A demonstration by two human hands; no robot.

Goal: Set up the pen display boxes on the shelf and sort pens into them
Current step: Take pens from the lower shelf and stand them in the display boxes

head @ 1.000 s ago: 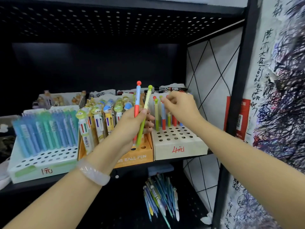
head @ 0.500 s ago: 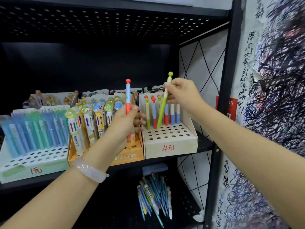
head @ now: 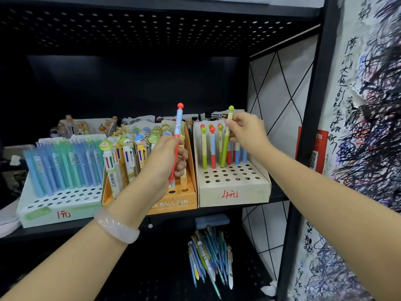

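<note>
A right hand [head: 246, 132] pinches a green pen [head: 225, 146], tip at a hole in the beige box [head: 233, 192] on the shelf [head: 280, 195], needing a straight push down, while the left hand [head: 167, 159] grips a red pen [head: 176, 144], apparently next.

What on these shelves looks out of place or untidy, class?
A heap of loose pens lies jumbled on the lower shelf, pointing different ways, not standing in any box. Every other shelved pen stands in a display box, like the beige box above.
</note>
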